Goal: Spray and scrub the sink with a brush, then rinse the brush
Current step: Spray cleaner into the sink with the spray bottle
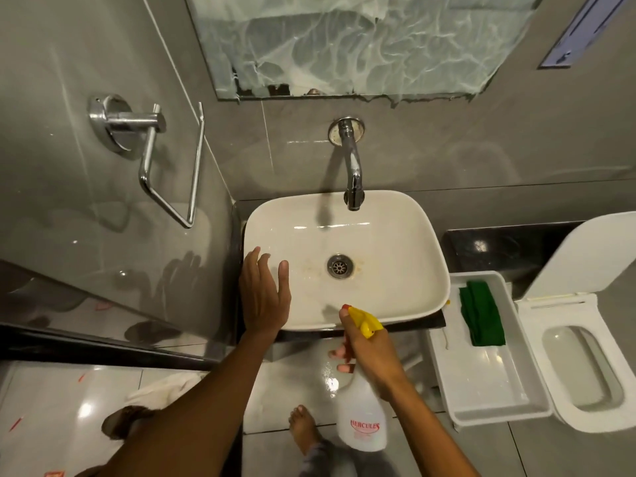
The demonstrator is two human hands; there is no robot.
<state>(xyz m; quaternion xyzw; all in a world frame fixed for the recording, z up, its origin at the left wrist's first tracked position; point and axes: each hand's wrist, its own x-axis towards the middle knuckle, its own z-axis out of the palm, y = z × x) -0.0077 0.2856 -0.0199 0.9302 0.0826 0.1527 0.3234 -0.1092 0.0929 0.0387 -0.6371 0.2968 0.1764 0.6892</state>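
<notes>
A white rectangular sink (pixel 395 290) with a metal drain (pixel 339 266) and faint brownish stains sits under a chrome wall tap (pixel 352 166). My right hand (pixel 370 346) grips a clear spray bottle (pixel 361 418) with a yellow trigger head at the sink's front edge, its nozzle towards the basin. My left hand (pixel 263 294) rests flat and open on the sink's left rim, holding nothing. No brush shows anywhere in the view.
A white tray (pixel 488 383) with a green cloth (pixel 481 313) stands right of the sink. A toilet (pixel 585 366) with its lid up is at far right. A chrome towel holder (pixel 151 160) juts from the left wall. My bare foot (pixel 303 428) stands on the tiled floor.
</notes>
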